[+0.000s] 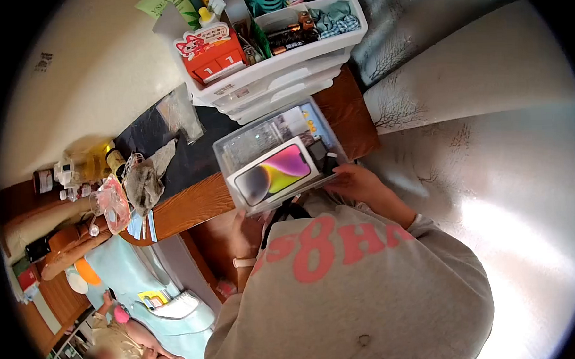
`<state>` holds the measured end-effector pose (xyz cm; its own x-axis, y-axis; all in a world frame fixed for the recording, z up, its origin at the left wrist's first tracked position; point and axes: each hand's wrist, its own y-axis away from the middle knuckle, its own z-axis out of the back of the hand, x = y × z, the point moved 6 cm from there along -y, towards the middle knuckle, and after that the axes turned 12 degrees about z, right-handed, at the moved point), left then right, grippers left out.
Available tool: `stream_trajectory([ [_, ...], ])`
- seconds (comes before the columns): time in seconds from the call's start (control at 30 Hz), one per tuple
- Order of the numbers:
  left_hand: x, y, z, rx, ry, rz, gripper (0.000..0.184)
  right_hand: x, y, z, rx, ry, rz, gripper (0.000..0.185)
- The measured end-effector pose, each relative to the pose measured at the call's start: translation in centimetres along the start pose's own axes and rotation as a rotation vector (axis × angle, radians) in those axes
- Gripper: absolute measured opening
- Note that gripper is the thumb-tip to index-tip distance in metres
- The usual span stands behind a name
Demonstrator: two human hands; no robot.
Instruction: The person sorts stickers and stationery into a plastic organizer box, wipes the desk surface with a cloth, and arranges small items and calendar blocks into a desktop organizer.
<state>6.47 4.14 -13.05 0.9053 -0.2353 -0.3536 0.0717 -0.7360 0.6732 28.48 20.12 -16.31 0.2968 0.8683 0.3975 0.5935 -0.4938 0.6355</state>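
At the far left, the wall carries a small dark mark (43, 60), too small to read. Further right, a green tube (172, 6) shows the letters "VSE", the rest unclear. Beside it, a red carton (216, 54) bears two white "1"s and a cartoon animal face; its other writing is not legible.

Nearer, the left hand (245, 231) meets the near left corner of a clear plastic bin (221, 158); I cannot tell how its fingers close. Inside lies a white phone box (274, 173), face up, between the two hands, just beyond both. Its long axis slants from near left to far right, roughly along the bin's near wall. Neither hand is clearly nearer. A colourful phone fills its lid, with no readable brand.

Far beyond, dark batteries (289, 41) carry characters too small to read. Close in, the shirt (363, 298) has large pink characters, "8" and "H" among them.

The right hand (359, 184) pinches the bin's near right corner, next to small dark items (322, 155) inside.
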Motion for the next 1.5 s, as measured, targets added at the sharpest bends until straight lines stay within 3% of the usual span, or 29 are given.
stream_trajectory([
  [0.1, 1.0, -2.5, -1.5, 0.020, -0.011, -0.024, 0.057, 3.5, 0.6, -0.8, 0.004, -0.022, -0.044, 0.025],
  [0.2, 1.3, -3.7, -3.0, 0.058, -0.012, -0.026, 0.056, 5.9, 0.8, 0.6, -0.232, 0.104, 0.048, 0.032],
  [0.37, 1.4, -5.4, -3.2, 0.117, -0.078, -0.009, 0.048, 6.6, 0.0, 2.1, -0.231, 0.056, 0.051, 0.030],
  [0.47, 1.0, -5.5, -4.4, 0.086, -0.123, -0.040, 0.057, 7.3, -0.6, 2.4, -0.212, 0.055, 0.062, 0.029],
  [0.87, 0.5, -7.4, -4.0, 0.110, -0.176, 0.003, 0.052, 7.8, -3.0, 3.2, -0.149, 0.067, 0.072, 0.026],
  [1.27, 0.9, -9.5, 0.1, 0.202, -0.098, 0.058, 0.048, 7.2, -3.9, 4.5, -0.168, 0.115, 0.035, 0.017],
  [1.4, 0.2, -8.7, -1.9, 0.206, -0.083, 0.071, 0.046, 7.4, -4.2, 3.8, -0.144, 0.117, 0.010, 0.014],
  [1.5, -0.7, -8.5, -2.7, 0.190, -0.236, 0.033, 0.043, 6.6, -5.0, 5.0, -0.132, 0.197, -0.005, 0.022],
])
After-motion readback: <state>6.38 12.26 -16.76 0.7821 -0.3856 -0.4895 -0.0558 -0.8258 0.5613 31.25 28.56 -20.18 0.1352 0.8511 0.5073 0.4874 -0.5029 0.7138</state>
